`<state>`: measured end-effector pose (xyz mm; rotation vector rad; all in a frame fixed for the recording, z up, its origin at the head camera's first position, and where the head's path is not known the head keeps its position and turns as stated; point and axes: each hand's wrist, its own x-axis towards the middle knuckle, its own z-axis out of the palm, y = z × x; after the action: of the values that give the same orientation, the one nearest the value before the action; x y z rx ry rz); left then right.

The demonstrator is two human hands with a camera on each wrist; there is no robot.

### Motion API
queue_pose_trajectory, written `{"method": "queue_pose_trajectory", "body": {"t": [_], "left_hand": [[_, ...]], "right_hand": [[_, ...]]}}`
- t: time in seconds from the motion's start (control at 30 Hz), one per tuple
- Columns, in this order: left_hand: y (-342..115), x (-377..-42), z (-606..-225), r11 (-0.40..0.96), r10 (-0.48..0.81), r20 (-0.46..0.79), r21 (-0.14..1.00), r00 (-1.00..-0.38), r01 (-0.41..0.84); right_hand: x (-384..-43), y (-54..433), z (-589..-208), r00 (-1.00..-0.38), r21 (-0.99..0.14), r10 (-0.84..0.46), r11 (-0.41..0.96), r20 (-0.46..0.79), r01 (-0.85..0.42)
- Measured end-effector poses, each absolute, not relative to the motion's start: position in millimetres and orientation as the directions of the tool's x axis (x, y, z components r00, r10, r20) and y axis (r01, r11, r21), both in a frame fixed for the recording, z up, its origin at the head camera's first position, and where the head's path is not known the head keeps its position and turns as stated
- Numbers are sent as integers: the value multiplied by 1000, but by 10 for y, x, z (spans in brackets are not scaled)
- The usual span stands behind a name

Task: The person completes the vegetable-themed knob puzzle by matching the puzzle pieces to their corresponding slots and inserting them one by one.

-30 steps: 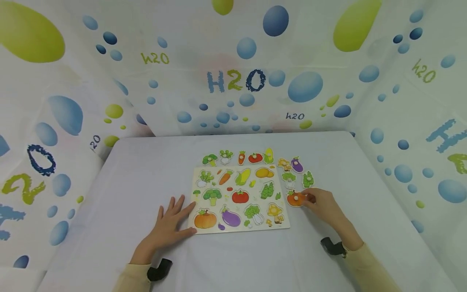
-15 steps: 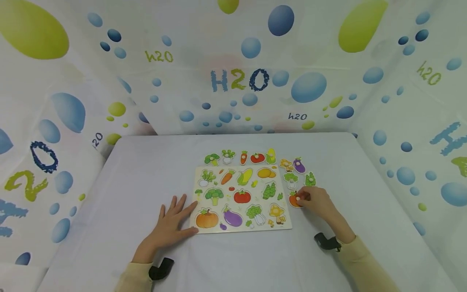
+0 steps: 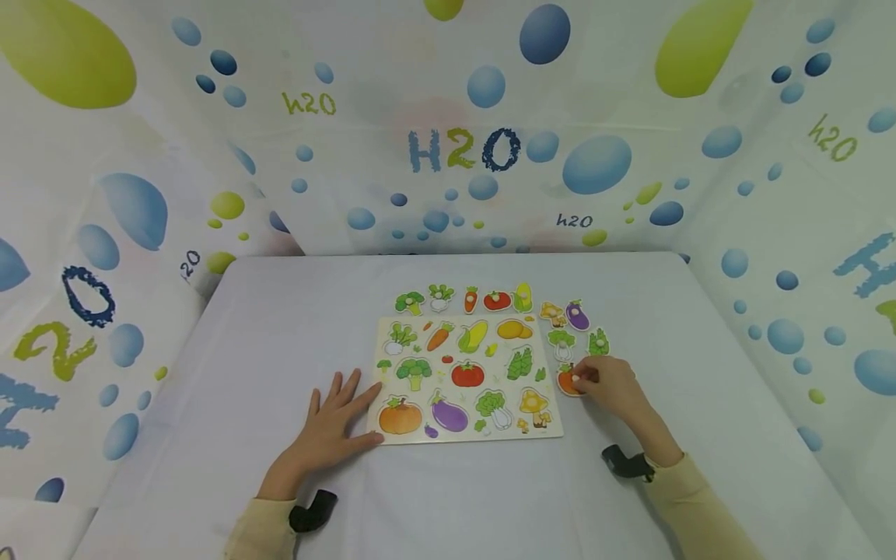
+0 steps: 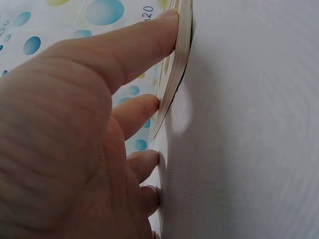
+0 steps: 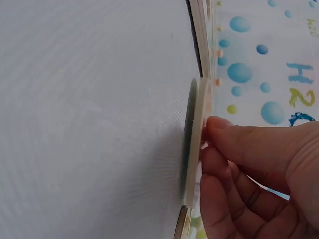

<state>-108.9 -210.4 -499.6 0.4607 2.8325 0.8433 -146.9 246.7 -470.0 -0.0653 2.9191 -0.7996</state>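
Note:
A flat puzzle board [image 3: 465, 441] printed with vegetables lies mid-table. My left hand [image 3: 325, 443] rests at its left side, fingers spread, with thumb and index fingertip on the board's edge [image 4: 183, 37] in the left wrist view. Beyond the board's right edge, my right hand [image 3: 616, 389] pinches the small knob of a pumpkin puzzle piece [image 3: 565, 381] between thumb and fingers. Seen edge-on in the right wrist view, this piece [image 5: 197, 149] stands close over the white cloth, a dark shadow along its underside. My fingers cover its right part in the head view.
Several knobbed pieces line the board's far edge, among them broccoli [image 3: 409, 303], tomato [image 3: 497, 301] and corn [image 3: 523, 298]. Mushroom [image 3: 553, 314], eggplant [image 3: 577, 314], bok choy [image 3: 561, 344] and asparagus [image 3: 598, 342] pieces lie to its right. A printed curtain [image 3: 336, 155] surrounds the table.
My right hand has shifted left, from the pumpkin piece's right edge onto its knob. The left hand keeps its place on the board; the head view has drifted slightly.

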Motion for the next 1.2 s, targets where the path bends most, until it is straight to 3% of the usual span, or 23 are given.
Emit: {"method": "queue_pose_trajectory", "body": {"t": [0.43, 0.8, 1.2], "left_hand": [[-2108, -1090, -4987, 798, 326, -48, 549, -944, 248], [-2101, -1056, -4955, 795, 314, -63, 562, -947, 227], [-2071, -1072, -4951, 791, 330, -59, 562, -942, 242]], "right_hand": [[-1470, 2148, -4425, -989, -530, -146, 838, 9, -128], [-1467, 1273, -4272, -967, -534, -252, 816, 19, -223], [-1355, 433, -4383, -885, -496, -462, 758, 51, -424]]}}
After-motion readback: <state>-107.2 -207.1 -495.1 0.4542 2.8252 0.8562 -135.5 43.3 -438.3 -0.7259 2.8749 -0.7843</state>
